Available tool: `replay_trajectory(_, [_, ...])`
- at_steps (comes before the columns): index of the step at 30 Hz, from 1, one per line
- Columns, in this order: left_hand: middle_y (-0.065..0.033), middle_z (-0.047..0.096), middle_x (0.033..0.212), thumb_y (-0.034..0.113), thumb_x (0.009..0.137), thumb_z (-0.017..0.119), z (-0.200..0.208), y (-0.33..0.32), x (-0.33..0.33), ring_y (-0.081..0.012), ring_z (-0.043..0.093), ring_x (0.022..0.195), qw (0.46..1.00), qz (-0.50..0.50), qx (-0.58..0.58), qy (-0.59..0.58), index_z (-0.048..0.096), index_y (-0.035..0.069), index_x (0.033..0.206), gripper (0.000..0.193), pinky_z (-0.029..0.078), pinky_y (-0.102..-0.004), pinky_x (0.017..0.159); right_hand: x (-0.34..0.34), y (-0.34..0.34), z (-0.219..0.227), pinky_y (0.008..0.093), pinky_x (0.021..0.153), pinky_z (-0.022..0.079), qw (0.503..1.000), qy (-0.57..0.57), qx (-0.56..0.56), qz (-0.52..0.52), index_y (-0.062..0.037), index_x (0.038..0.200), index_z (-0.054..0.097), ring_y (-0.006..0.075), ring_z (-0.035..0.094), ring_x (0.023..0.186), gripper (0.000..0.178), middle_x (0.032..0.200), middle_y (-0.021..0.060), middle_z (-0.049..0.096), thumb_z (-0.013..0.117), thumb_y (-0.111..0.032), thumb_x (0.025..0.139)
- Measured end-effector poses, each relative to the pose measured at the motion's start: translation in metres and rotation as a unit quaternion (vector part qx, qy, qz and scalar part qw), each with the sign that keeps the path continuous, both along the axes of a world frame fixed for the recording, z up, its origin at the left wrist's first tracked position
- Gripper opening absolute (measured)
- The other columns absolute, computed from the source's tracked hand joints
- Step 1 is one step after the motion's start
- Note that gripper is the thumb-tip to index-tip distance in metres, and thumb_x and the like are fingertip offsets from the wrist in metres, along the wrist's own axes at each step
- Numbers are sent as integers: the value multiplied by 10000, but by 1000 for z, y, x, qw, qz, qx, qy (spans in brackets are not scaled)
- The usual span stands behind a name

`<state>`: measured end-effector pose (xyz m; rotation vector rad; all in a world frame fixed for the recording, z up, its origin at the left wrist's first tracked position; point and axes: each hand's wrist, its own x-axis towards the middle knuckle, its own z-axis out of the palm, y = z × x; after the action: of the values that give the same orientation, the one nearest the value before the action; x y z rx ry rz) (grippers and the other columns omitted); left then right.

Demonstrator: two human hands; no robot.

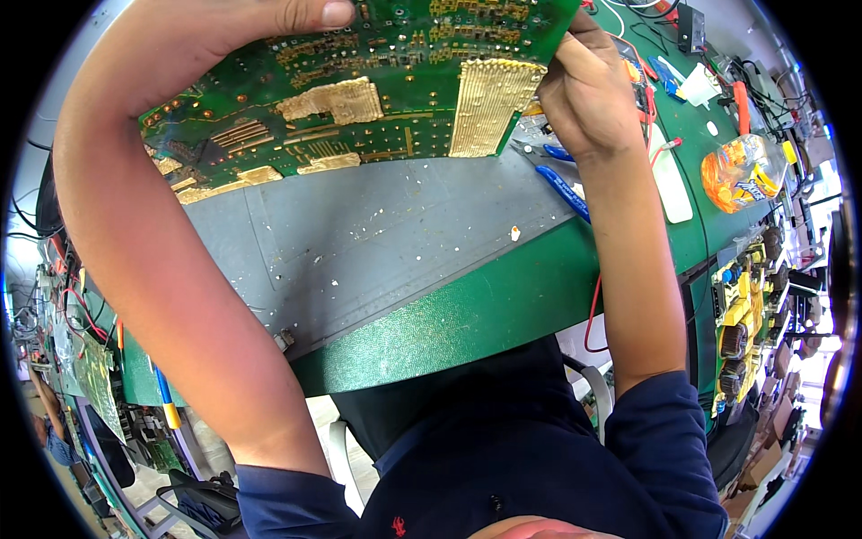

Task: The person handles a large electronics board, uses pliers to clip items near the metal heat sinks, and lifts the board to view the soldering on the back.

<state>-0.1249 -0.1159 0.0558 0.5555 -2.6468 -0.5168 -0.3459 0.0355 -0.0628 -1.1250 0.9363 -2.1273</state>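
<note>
A large green circuit board (413, 117) is held up above the grey work mat, its solder side toward me. Broad silvery-gold solder patches and rows of small joints cover that face. My left hand (310, 16) grips the far left edge; its thumb lies on the board and the other fingers are hidden or out of view. At the right edge my right hand (588, 90) is closed around the board, fingers partly behind it. Just beside my right wrist, blue-handled cutters (561, 184) lie on the mat, partly covered by the forearm.
The grey mat (359, 234) carries scattered white and solder-coloured crumbs. On the green table (449, 314) at right stand a bottle with an orange label (741, 175), white scraps and red leads. A yellow board with coils (736, 332) is farther right. Behind at left, another person (56, 431) is partly visible.
</note>
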Motion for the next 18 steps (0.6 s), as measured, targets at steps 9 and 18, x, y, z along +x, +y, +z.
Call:
replay_trajectory(9, [-150, 731, 895, 371, 712, 897, -3, -10, -2, -197, 683, 781, 1000, -11, 25, -2, 673, -82, 1074, 622, 529, -331, 742, 5, 12, 8, 349, 948, 500, 999, -41, -24, 26, 23, 1275, 593, 189, 641, 1068, 300, 1197, 116, 676, 528, -133, 1026])
replay_trajectory(18, [-153, 729, 905, 370, 715, 895, 1, -14, -3, -199, 684, 789, 999, -11, 34, -10, 666, -83, 1088, 630, 531, -331, 747, 3, 17, 8, 342, 1002, 476, 995, 91, 24, 22, 38, 1317, 544, 190, 606, 1126, 479, 1246, 135, 639, 731, -102, 899])
